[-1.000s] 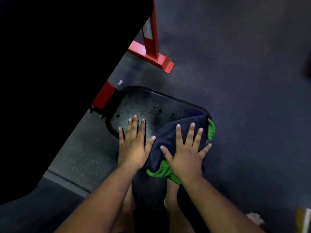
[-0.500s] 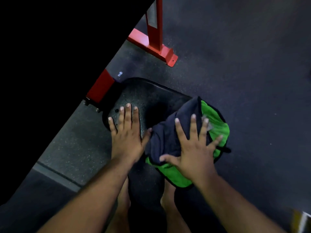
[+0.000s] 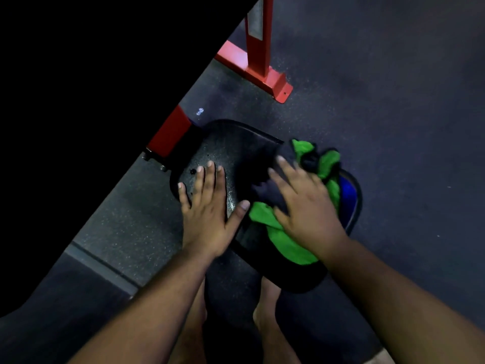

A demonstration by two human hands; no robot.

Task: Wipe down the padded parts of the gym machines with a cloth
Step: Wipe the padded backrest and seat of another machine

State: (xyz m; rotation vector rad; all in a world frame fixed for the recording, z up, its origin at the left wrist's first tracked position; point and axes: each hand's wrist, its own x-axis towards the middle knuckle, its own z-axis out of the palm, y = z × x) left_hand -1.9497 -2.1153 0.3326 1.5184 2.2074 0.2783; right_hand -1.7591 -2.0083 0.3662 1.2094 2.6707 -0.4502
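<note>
The fingers point(image 3: 284, 174) of the right hand point(image 3: 301, 206) are spread and pressed flat on the green and dark cloth point(image 3: 283, 232), which is bunched toward the right edge of the black padded seat point(image 3: 236, 148). The left hand point(image 3: 207, 208) is laid flat on the pad's left part, fingers straight, thumb just beside the cloth. Red frame point(image 3: 259, 56) is seen beyond the pad, on the dark floor point(image 3: 393, 101).
</note>
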